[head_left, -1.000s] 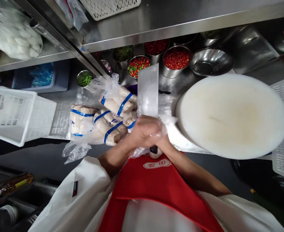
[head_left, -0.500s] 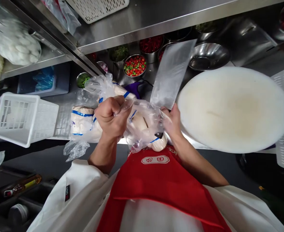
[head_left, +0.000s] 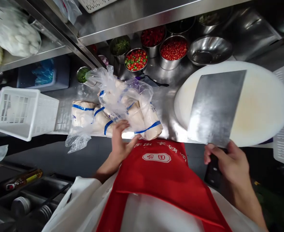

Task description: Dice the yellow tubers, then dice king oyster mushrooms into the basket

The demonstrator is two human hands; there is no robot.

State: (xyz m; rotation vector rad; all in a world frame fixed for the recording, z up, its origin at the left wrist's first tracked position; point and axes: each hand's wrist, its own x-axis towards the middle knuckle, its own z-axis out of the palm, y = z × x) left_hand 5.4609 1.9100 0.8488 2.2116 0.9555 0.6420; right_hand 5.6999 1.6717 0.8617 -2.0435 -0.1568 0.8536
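Note:
My right hand [head_left: 231, 164] grips the black handle of a wide cleaver [head_left: 216, 106], whose blade lies over the left part of a round white cutting board [head_left: 262, 103]. On the left, my left hand [head_left: 122, 140] has its fingers apart at the near side of several pale, wrapped packs [head_left: 153, 119] with blue bands. Its fingertips are at the edge of the loose clear plastic bag [head_left: 113, 83] around them. Whether they touch it I cannot tell. What is inside the wrappers is not clear.
Steel bowls of chopped chillies [head_left: 136, 59] and red peppers [head_left: 173, 50] stand at the back beside an empty steel bowl [head_left: 209, 50]. A small dark-handled knife [head_left: 156, 81] lies behind the packs. White plastic basket [head_left: 33, 112] at left; a steel shelf [head_left: 142, 21] overhangs the counter.
My right hand has carried the cleaver from the bag rightward to the board. My left hand has let go of the plastic, opened and come lower. The bag now lies slack and open over the packs.

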